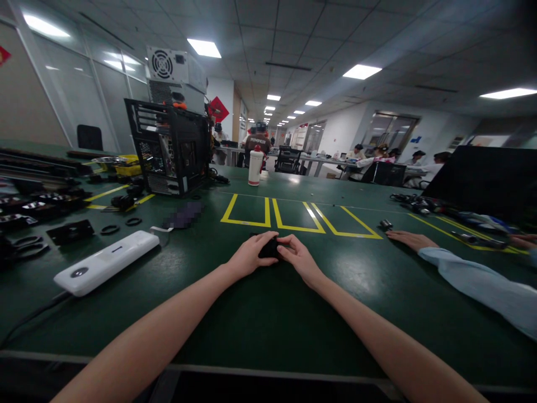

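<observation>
My left hand (254, 254) is closed around a small black object (271, 248) over the green table (268, 330). Its thumb and fingers lie on the near and far sides of it. Opposite, my right hand (296, 256) pinches the right end of the same object with its fingertips. Most of the object is covered by my fingers, so I cannot tell its kind. Both hands meet just in front of the yellow tape outlines (297, 228).
At left lie a white power bank (107, 262), black rings (109, 229) and several dark parts. A black computer case (172, 148) stands behind them. A white bottle (254, 167) stands farther back. At right a co-worker's hand (409, 239) touches a small metal cylinder (385, 225).
</observation>
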The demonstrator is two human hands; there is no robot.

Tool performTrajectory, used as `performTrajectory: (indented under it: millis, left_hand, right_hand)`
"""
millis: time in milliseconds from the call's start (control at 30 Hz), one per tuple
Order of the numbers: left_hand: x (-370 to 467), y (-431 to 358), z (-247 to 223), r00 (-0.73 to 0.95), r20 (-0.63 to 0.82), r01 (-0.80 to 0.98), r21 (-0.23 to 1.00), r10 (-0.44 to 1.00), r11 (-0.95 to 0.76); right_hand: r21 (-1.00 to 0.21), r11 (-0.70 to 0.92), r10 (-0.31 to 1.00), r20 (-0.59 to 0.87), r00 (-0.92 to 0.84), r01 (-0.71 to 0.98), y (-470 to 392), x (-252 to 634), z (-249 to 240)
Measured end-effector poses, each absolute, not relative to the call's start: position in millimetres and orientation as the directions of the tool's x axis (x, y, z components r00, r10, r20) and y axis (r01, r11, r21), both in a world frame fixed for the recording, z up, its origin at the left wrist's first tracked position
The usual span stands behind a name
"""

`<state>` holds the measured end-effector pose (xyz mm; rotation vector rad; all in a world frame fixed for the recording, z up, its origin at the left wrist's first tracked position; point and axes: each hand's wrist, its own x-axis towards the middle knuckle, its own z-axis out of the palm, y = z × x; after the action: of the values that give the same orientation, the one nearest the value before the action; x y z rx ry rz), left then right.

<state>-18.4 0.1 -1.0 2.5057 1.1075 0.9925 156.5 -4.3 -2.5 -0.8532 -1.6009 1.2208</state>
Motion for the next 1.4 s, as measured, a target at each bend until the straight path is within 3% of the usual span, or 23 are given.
performTrajectory:
  millis: [233, 433, 800, 1000, 1133, 1300, 1400]
  left_hand:
    - [-18.3, -0.4, -0.2, 0.493, 0.494, 0.567, 0.442, 0.716, -0.695]
    - [-17.5, 2.1, -2.4, 0.482, 0.499, 0.561, 0.455, 0.72, -0.692]
    - [-17.8, 1.2, -0.8, 0.489, 0.475, 0.576, 0.454, 0.732, -0.68]
    - [-18.9, 1.3, -1.3, 0.497, 0.47, 0.57, 0.457, 0.73, -0.682]
    - [-18.2, -0.7, 0.9, 0.491, 0.469, 0.57, 0.465, 0.734, -0.678]
    - [-16.8, 0.5, 0.5, 0.479, 0.461, 0.576, 0.477, 0.747, -0.664]
    - [-16.8, 3.2, -1.7, 0.484, 0.467, 0.57, 0.473, 0.74, -0.672]
  right_hand:
    - [-0.979, 0.197, 0.928, 0.172, -0.33, 0.043, 0.5, 159.1, -2.6]
    - [-0.964, 0.266, 0.899, 0.258, -0.354, -0.026, -3.6, 156.9, -4.1]
    - [-0.974, 0.219, 0.918, 0.188, -0.35, 0.051, 0.0, 160.4, -5.4]
    - [-0.962, 0.264, 0.883, 0.268, -0.386, -0.066, -2.3, 157.8, -3.5]
    - [-0.949, 0.313, 0.891, 0.307, -0.335, -0.037, -0.6, 156.6, -1.8]
    - [-0.963, 0.265, 0.912, 0.237, -0.334, 0.041, 2.2, 159.6, -1.2]
    - [-0.968, 0.249, 0.898, 0.232, -0.373, -0.003, 1.6, 160.1, -3.0]
